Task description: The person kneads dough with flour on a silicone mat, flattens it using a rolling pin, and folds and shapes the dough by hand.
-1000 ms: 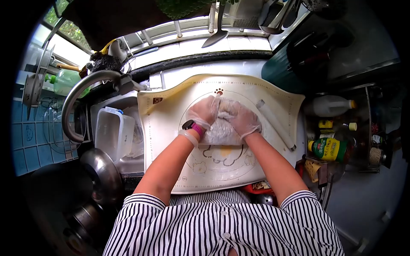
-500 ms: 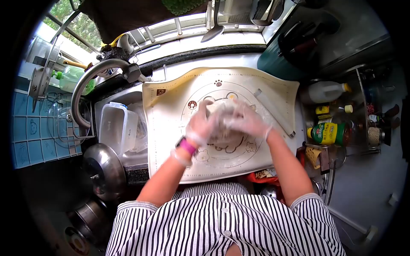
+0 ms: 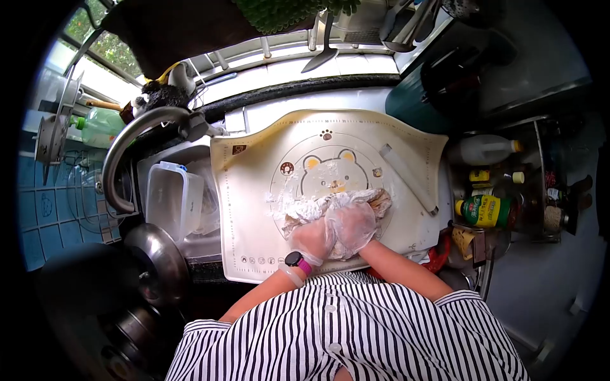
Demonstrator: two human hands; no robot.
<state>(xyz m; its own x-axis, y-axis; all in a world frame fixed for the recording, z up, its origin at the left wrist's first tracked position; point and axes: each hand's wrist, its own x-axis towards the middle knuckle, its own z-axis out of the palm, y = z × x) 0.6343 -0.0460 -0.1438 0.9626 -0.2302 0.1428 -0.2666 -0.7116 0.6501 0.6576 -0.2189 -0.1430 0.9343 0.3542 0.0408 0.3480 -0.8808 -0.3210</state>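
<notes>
A flour-dusted, uneven lump of dough (image 3: 306, 211) lies across the lower middle of the cream baking mat (image 3: 248, 209). My left hand (image 3: 313, 239), in a clear plastic glove, presses on its near side with the fingers curled in. Right beside it, touching, my right hand (image 3: 353, 225) is gloved too and bears down on the dough, fingers bent over it. Both hands hide the dough's near middle. Loose flour is scattered over the bear print (image 3: 333, 170). To the right of the hands, a white rolling pin (image 3: 410, 180) rests aslant on the mat.
At the left, a clear plastic container (image 3: 171, 200) stands in the sink (image 3: 206, 152) under the curved faucet (image 3: 121, 149). A metal lid (image 3: 155, 260) is nearer me. Bottles, including a yellow-green labelled one (image 3: 486, 211), fill the rack on the right. The mat's far edge curls up.
Both hands have come down toward me from the mat's middle and now press close together. The dough, hidden by blurred hands before, shows near them, and the bear's face is uncovered.
</notes>
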